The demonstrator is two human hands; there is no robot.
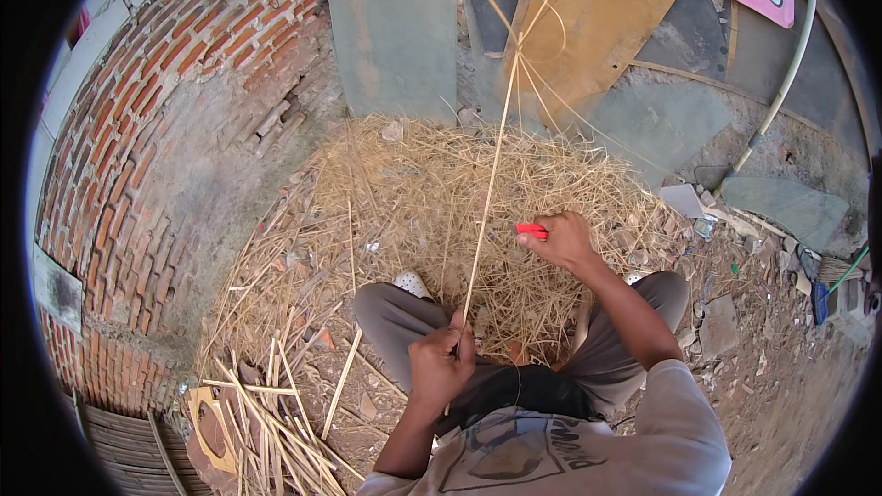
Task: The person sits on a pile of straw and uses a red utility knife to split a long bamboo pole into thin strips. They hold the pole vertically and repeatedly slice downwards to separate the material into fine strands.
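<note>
My left hand (443,358) is closed round the lower end of a long, thin pale cane strip (494,165), probably rattan or bamboo. From my lap the strip runs up and away, and thinner strands (542,83) branch and curl off near its far part. To the right of the strip, my right hand (562,239) is closed on a small red-handled tool (531,231). Its blade, if it has one, cannot be made out. The red tool is apart from the strip.
Beyond my crossed legs lies a heap of pale shavings (413,184). Cut sticks (276,432) are piled at my lower left. A brick wall (138,156) rises on the left. Grey panels (395,46) and a brown board (588,18) lean at the back. A pale pipe (790,73) curves at the right.
</note>
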